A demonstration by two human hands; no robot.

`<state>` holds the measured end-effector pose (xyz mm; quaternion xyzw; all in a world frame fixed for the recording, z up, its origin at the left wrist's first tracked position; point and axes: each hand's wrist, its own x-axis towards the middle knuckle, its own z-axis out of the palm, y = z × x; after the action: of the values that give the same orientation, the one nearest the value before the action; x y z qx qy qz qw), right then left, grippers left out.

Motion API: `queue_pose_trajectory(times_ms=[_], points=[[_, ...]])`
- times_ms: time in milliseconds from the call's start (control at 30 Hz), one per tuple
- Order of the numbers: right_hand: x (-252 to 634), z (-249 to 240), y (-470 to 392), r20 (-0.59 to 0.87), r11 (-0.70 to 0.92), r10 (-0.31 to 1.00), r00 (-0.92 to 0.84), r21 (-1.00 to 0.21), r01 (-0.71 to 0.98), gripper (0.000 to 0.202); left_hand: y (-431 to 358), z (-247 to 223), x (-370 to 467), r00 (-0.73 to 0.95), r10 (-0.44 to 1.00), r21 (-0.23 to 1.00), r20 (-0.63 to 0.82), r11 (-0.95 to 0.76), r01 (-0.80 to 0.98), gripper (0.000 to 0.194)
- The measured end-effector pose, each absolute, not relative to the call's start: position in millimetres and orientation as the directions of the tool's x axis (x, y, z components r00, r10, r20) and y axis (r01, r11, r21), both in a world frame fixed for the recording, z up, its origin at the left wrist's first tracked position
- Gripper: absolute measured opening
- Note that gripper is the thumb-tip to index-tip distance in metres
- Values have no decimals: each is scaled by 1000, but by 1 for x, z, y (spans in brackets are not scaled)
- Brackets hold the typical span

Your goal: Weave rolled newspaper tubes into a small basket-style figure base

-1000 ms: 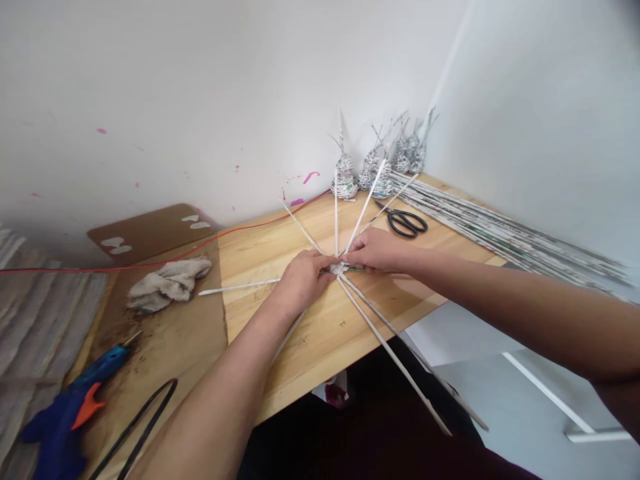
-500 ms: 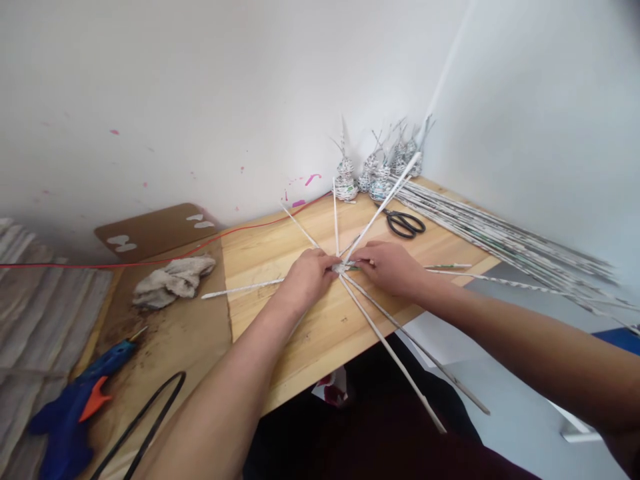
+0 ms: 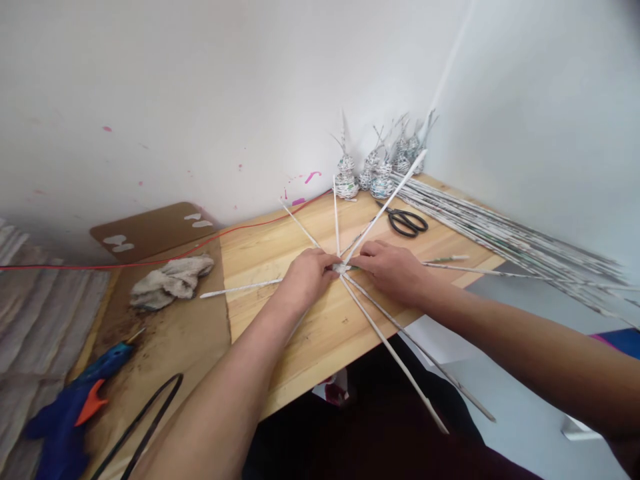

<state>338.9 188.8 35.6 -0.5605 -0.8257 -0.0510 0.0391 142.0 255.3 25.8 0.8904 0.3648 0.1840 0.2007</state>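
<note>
Several rolled paper sticks (image 3: 373, 319) radiate like spokes from one crossing point on the wooden table. My left hand (image 3: 311, 275) lies over the left side of that crossing, its fingers pinched on the sticks where they meet. From the right, my right hand (image 3: 387, 265) presses its fingers against the same centre, closed on a paper stick there. One long white stick (image 3: 395, 195) slants up and away toward the back right. Two sticks jut past the table's front edge toward my body. The fingers partly cover the woven centre.
Behind stand several small woven paper figures (image 3: 346, 181). Black-handled scissors (image 3: 407, 222) lie before them, beside a bundle of paper sticks (image 3: 480, 223). At left are a crumpled cloth (image 3: 173, 281), a blue glue gun (image 3: 80, 407), a brown board (image 3: 150, 230) and a red cord (image 3: 255, 225).
My right hand's fingers have shifted slightly at the centre, now reaching further left. A paper stick right of that hand has changed its angle. My left hand stays in place.
</note>
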Motion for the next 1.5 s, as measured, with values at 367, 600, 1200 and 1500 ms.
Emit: queue_pose_trajectory(times_ms=[367,600,1200,1500], points=[[333,35,183,160,425,871,-464,226,877,24,257,26,142,680,711,468,181,-670,576,23],[324,45,184,106,448,866,-488,266,853,22,257,24,142,688,699,440,194,-689,576,24],[302,43,165,29,280,957,-290,186,942,32,256,29,145,686,712,442,147,-668,599,23],[308,40,166,45,321,941,-335,189,928,34,269,41,168,602,791,655,114,-515,553,19]])
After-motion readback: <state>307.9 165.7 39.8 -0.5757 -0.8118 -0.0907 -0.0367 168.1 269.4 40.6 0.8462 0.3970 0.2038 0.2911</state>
